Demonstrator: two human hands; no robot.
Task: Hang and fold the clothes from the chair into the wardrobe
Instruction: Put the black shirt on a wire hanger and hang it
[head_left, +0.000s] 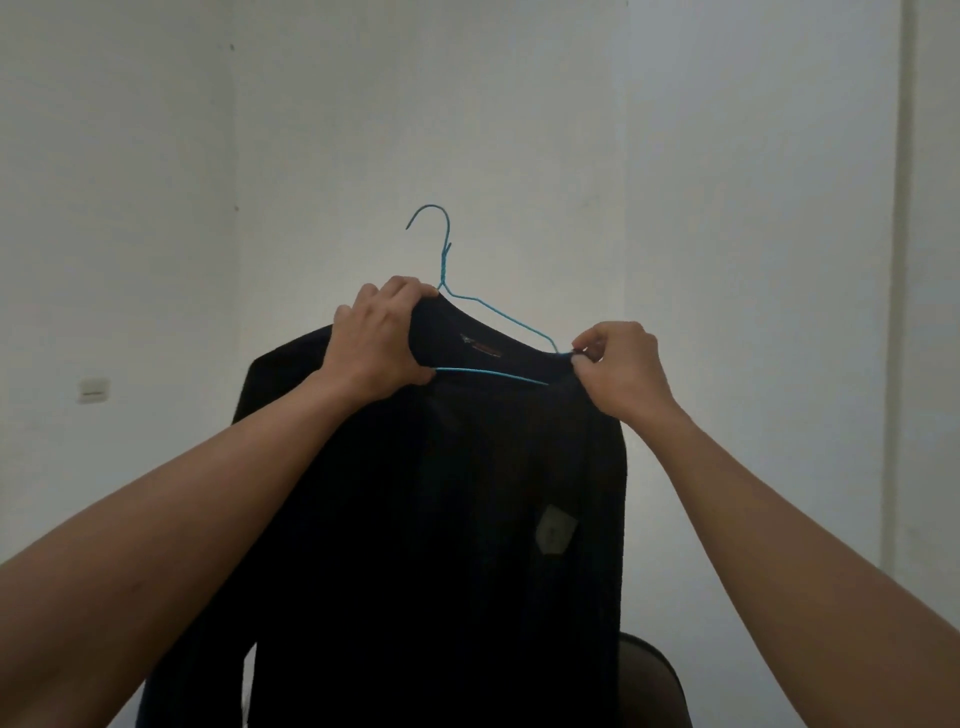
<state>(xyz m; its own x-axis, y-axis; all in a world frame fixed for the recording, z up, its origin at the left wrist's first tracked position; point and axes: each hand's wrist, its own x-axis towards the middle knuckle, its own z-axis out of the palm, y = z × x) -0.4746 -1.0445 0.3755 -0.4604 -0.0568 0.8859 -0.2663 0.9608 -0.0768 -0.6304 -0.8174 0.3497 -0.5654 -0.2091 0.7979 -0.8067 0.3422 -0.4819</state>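
Black sweater (441, 519) held up on blue wire hanger (493, 317); left hand (374, 343) grips collar and hanger, right hand (618, 369) pinches hanger's end.

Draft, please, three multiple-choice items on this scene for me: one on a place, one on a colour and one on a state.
1. Where is the wall switch?
A) left of the black garment
B) right of it
C) directly above it

2. What colour is the wire hanger?
A) red
B) blue
C) white

3. How is the black garment placed?
A) folded on a chair
B) hanging from a rail
C) held up by both hands

Answers:
1 A, since the switch sits on the wall to the left of the garment.
2 B, since the wire shows blue against the pale wall.
3 C, since the left hand grips the collar and the right hand pinches the neckline at the hanger's end.
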